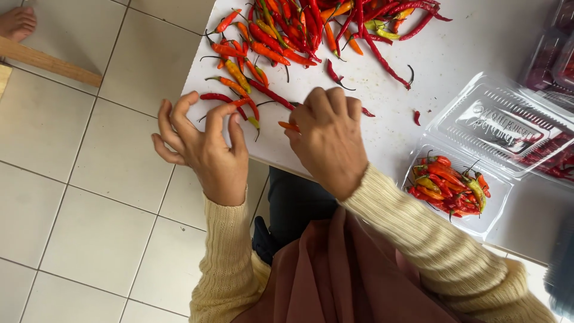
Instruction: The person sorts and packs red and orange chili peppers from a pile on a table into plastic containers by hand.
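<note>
A pile of red, orange and a few green chili peppers [287, 30] lies spread on the white table [478, 42]. My left hand [203, 143] rests at the table's near edge, fingers spread and touching a red chili [230, 101]. To its right, my right hand [329, 134] is closed around a small orange chili [287, 126], whose tip sticks out to the left of the fingers. Both arms wear cream knitted sleeves.
A clear plastic clamshell box [472, 224] stands open at the right, its tray part-filled with chilies [448, 188], its lid [502, 122] folded back. More packed boxes [553, 60] sit at the far right. A bare foot [17, 23] and wooden plank [51, 63] are on the tiled floor.
</note>
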